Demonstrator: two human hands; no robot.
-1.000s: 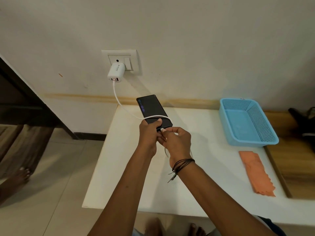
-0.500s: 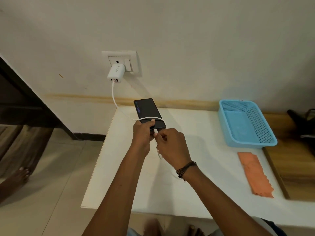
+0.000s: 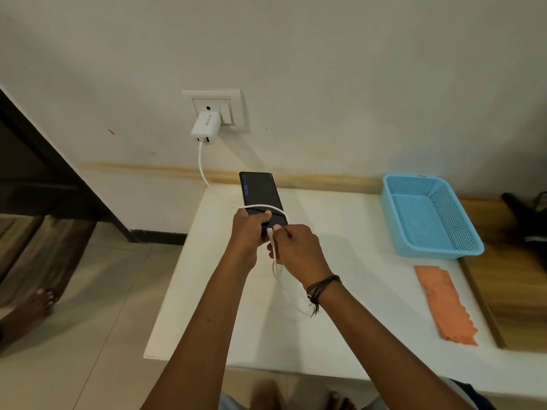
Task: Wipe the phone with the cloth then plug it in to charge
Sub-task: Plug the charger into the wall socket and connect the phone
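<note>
The black phone [image 3: 260, 194] is held above the far left part of the white table [image 3: 355, 306], its screen lit with small blue figures. My left hand [image 3: 248, 232] grips its near end. My right hand [image 3: 297, 248] pinches the white cable's plug [image 3: 270, 232] at the phone's bottom edge. The white cable [image 3: 202, 164] runs from a white charger [image 3: 204, 128] in the wall socket, loops across the phone and hangs below my hands. The orange cloth [image 3: 445, 306] lies flat on the table's right side, away from both hands.
A light blue perforated basket [image 3: 432, 216] stands at the table's back right. A wooden surface [image 3: 515, 291] adjoins the table on the right, with a dark object [image 3: 529, 220] on it. Someone's bare foot [image 3: 35, 303] is on the tiled floor at left.
My right hand has brought the cable plug up against the phone's bottom edge, and the cable now hangs in a loop below my hands. The phone stays in my left hand.
</note>
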